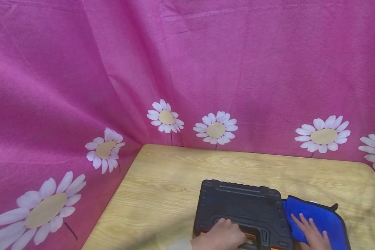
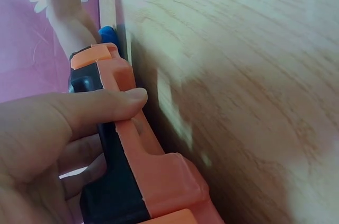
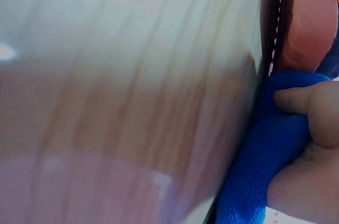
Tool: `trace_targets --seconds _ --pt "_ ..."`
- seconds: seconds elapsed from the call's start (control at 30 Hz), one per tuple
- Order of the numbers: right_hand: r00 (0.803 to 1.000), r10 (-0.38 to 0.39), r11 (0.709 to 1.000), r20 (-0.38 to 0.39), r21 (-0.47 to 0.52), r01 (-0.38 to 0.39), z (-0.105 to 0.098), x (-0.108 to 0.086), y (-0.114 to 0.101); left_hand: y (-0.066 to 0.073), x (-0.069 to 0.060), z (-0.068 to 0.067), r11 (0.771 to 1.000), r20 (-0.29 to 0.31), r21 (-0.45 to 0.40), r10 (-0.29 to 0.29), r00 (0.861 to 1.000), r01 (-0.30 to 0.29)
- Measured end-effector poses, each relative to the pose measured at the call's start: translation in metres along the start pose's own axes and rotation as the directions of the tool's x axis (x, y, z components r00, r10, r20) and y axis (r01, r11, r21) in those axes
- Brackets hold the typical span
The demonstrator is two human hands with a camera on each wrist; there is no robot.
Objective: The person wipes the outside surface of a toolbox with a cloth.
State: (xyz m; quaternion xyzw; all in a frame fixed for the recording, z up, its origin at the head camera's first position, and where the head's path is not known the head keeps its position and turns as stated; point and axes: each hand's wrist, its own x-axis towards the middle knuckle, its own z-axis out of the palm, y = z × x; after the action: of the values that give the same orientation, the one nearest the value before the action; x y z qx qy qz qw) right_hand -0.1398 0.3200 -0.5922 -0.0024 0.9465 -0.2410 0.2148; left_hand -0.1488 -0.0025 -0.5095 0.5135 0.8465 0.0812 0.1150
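A black and orange plastic tool case (image 1: 237, 205) lies on the table, its handle side facing me. My left hand (image 1: 222, 234) grips the case by its handle; in the left wrist view the thumb (image 2: 114, 105) lies over the orange part and the fingers go round behind the black part. Right beside the case lies a blue cloth (image 1: 326, 218) with black edging, partly hidden by the case and my hand. My right hand (image 1: 315, 239) rests on this cloth with its fingers spread. The right wrist view shows the thumb (image 3: 296, 99) touching the cloth's edge, close to the case's orange corner.
The wood-grain table (image 1: 162, 184) extends left of and behind the case. A pink curtain (image 1: 253, 69) with white daisies hangs along its back and left edges.
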Motion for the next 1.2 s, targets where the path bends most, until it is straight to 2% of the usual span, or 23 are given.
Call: trace_targets --seconds 0.23,0.43,0.63,0.73,1.0,1.2 --pt "0.996 -0.071 0.991 -0.047 0.111 0.076 -0.004 0.000 0.007 0.000 0.003 0.004 0.997 0.013 0.074 0.004 1.000 -0.005" --pt "0.994 -0.093 0.975 -0.053 0.196 0.102 -0.005 -0.002 0.009 0.001 0.004 0.009 0.999 0.023 0.045 -0.010 1.000 0.009" --pt "0.993 -0.107 0.966 -0.051 0.231 0.116 -0.005 -0.004 0.012 0.002 0.003 0.012 0.999 0.052 0.019 -0.046 0.998 0.045" --pt "0.993 -0.109 0.963 -0.053 0.244 0.119 -0.006 -0.005 0.013 0.003 0.002 0.013 0.998 0.055 0.036 -0.048 0.997 0.046" --pt "0.989 -0.135 0.955 -0.056 0.259 0.145 -0.011 -0.007 0.011 0.004 0.000 0.016 1.000 0.017 0.014 -0.028 0.999 0.027" --pt "0.989 -0.129 0.955 -0.077 0.259 0.145 -0.009 -0.009 0.010 0.006 0.002 0.020 0.998 0.000 0.056 -0.024 1.000 0.024"
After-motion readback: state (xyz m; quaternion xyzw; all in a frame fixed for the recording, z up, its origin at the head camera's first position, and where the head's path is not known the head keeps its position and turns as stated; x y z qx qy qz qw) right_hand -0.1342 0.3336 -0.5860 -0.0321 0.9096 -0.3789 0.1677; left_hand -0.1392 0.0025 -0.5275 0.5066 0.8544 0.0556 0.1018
